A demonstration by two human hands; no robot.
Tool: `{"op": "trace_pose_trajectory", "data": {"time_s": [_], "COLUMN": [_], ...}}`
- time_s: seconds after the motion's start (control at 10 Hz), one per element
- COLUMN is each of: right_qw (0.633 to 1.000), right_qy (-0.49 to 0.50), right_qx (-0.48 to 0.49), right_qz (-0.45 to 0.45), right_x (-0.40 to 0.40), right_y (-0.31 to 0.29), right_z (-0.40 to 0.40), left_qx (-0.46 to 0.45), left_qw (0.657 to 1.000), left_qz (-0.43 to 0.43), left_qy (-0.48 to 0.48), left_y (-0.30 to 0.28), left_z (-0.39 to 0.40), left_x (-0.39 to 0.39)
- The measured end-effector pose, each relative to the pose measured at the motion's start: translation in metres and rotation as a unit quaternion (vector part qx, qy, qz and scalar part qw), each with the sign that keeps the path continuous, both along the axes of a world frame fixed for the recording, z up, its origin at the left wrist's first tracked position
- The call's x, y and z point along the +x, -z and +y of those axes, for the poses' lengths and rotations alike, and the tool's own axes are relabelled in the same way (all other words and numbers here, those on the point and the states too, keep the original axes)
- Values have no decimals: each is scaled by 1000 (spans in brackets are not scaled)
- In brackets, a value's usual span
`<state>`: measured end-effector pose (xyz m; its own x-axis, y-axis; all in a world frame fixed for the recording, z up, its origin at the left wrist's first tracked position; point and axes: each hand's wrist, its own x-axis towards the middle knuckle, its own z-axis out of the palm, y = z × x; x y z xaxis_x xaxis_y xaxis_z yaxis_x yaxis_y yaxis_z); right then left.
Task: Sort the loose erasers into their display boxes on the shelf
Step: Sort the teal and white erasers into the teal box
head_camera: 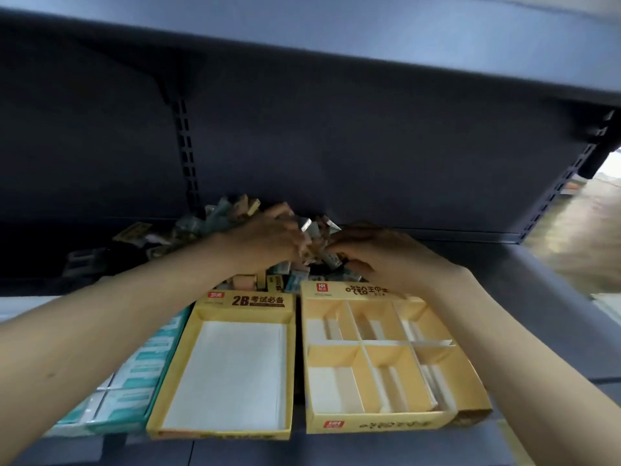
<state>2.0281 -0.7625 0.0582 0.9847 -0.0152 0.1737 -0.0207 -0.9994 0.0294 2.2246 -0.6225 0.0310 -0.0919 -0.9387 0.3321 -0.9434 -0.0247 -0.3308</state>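
Head view: I am looking down onto a grey metal shelf [524,274] under a dark upper deck. Both hands are reaching into the pile of loose erasers [232,227] heaped at 12 o'clock against the back panel [369,156].

Left hand [265,240] is lying on top of the heap, fingers curling down into it; I cannot tell whether they are gripping an eraser or only raking through. Right hand [379,253] is sitting just beside it at the heap's near edge, fingers bending round a small wrapped eraser [331,258], which is showing between the fingertips. The frame is blurring here, so I am not trusting finer detail.

Three display boxes are lining up at 6 o'clock, nearer me than the pile:
- yellow 2B box [235,361], centre, white floor showing, holding nothing.
- yellow divided box [379,361], toward 3 o'clock, touching the 2B box; six compartments, none holding erasers.
- teal box [131,391], toward 9 o'clock, partly hiding under my left forearm, packed with teal-and-white packs.

A few erasers are lying flat at 10 o'clock [132,232], apart from the heap.
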Motion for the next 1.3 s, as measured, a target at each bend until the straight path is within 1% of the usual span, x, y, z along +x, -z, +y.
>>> {"op": "trace_pose_trajectory", "data": {"time_s": [0.1, 0.2, 0.3, 0.4, 0.5, 0.6, 0.7, 1.0, 1.1, 1.2, 1.3], "right_qw": [999, 997, 992, 985, 981, 974, 972, 967, 968, 970, 979], "right_qy": [-35, -66, -108, -147, -162, -182, -188, -207, -204, -207, -172], "right_qx": [-8, -44, -48, -60, -87, -114, -117, -131, -125, -119, -104], "right_qz": [14, 11, 34, 62, 68, 68, 73, 66, 74, 49, 23], "right_x": [13, 26, 39, 48, 55, 65, 71, 85, 82, 75, 69], "right_y": [3, 4, 5, 9, 18, 29, 33, 30, 24, 16, 8], "right_z": [-7, -10, -8, -5, -5, -4, -4, -5, 2, 2, 5], "left_qx": [-2, 21, 27, -25, -56, -112, -135, -123, -133, -135, -139], "left_qw": [999, 997, 996, 998, 995, 988, 986, 987, 986, 984, 986], "left_qz": [1, -8, 8, -62, -81, -107, -99, -83, -78, -73, -30], "left_qy": [-33, -70, -85, -2, 10, -1, -13, -54, -62, -85, -86], "left_y": [3, 7, -8, -13, -22, -23, -24, -13, -13, -15, -18], "left_z": [-1, 1, 13, 18, 33, 38, 47, 65, 72, 78, 83], "left_x": [6, 6, -11, -13, -23, -20, -16, -8, -5, -3, -3]}}
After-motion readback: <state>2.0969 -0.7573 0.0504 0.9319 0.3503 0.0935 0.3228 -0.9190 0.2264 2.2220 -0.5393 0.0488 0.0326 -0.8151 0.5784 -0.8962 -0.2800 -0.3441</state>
